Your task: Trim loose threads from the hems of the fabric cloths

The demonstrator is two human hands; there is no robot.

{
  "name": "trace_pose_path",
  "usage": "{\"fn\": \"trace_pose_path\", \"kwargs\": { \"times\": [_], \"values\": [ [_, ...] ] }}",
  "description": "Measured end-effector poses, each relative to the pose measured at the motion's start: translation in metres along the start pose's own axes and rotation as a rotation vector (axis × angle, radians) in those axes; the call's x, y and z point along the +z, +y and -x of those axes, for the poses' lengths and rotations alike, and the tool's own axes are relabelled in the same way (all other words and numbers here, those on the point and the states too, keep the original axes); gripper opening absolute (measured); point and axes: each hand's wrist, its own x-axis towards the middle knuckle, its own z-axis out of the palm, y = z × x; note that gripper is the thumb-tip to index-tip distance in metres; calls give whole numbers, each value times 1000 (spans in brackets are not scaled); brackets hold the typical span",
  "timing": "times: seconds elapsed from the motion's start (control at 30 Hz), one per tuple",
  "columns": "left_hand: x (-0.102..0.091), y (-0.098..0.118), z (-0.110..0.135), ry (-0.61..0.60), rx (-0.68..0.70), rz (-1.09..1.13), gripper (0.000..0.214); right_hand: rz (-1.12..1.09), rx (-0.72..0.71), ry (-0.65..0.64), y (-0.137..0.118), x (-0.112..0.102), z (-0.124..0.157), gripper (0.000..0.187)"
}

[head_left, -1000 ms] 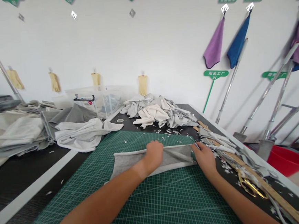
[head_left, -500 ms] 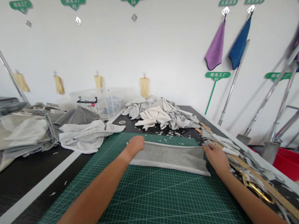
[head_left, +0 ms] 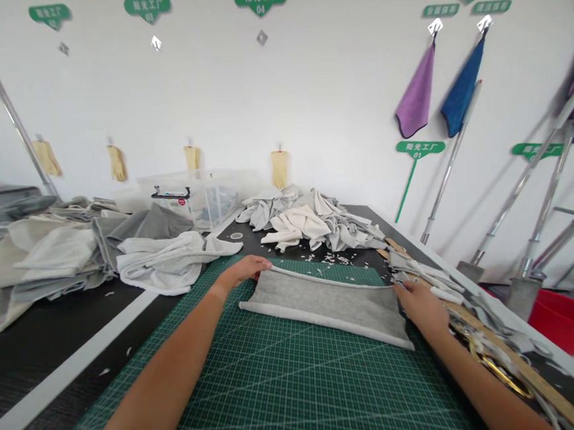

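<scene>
A grey piece of cloth (head_left: 324, 305) with curled, paler long edges stretches between my two hands over the green cutting mat (head_left: 290, 387). My left hand (head_left: 247, 270) pinches its far left corner. At the far right corner, my right hand (head_left: 423, 303) is closed on the cloth's edge; its fingertips are partly hidden, and a small dark thing by them is too small to name. The near edge of the cloth hangs low, at or just above the mat; I cannot tell which.
Piles of grey and white cloth lie at the left (head_left: 46, 254) and back (head_left: 307, 220). Scraps, a wooden strip (head_left: 522, 362) and gold-handled scissors (head_left: 498, 374) line the right edge. A clear plastic box (head_left: 206, 198) stands behind. A red bucket (head_left: 568, 319) and poles are at right.
My left hand has moved left along the cloth to its corner, and the whole left end now shows. The cloth's near edge has come slightly closer. My right hand has shifted slightly.
</scene>
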Motion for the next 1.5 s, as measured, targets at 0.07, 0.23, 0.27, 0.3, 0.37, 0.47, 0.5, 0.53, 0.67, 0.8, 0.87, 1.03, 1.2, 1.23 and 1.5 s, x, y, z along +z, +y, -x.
{"fn": "trace_pose_path", "kwargs": {
  "times": [0.07, 0.23, 0.27, 0.3, 0.37, 0.47, 0.5, 0.53, 0.67, 0.8, 0.87, 1.03, 1.2, 1.23, 1.5],
  "values": [
    [-4, 0, 3, -66, 8, 50, 42, -5, -17, -7, 1, 0, 0, 42],
    [-7, 2, 6, -104, -16, 49, 49, 4, -5, -35, 0, -1, -1, 43],
    [-7, 1, 4, -85, -28, 56, 50, 11, 5, -47, 0, -2, -1, 43],
    [-6, 0, 3, -72, -33, 72, 49, 18, 12, -59, 0, -2, -1, 43],
    [-5, -2, 0, -69, -21, 104, 48, 35, 18, -80, -1, -2, -1, 44],
    [-4, -3, -2, -58, 4, 117, 46, 62, 9, -88, 0, -2, -1, 45],
    [-4, -3, -2, -43, 7, 119, 45, 69, 8, -89, 1, -2, -2, 46],
    [-3, -2, -1, -29, 9, 127, 45, 74, 5, -92, 1, -2, -2, 46],
    [5, -1, -1, 18, 19, 251, 46, 81, 5, -108, 2, -1, -3, 48],
    [14, -3, -4, 44, 52, 368, 46, 70, 13, -103, 0, -2, -3, 48],
    [16, -5, -5, 17, 59, 386, 44, 63, 22, -106, -1, -3, -2, 47],
    [14, -9, -7, 4, 85, 411, 48, 64, 17, -110, -1, -3, -3, 46],
    [15, -7, -5, 61, 121, 425, 51, 64, 12, -118, 0, -3, -3, 46],
    [16, -6, -4, 51, 123, 417, 50, 66, 12, -117, 0, -4, -3, 46],
    [22, 1, -3, -55, 176, 565, 46, 66, 12, -118, 0, -5, -2, 47]
  ]
}}
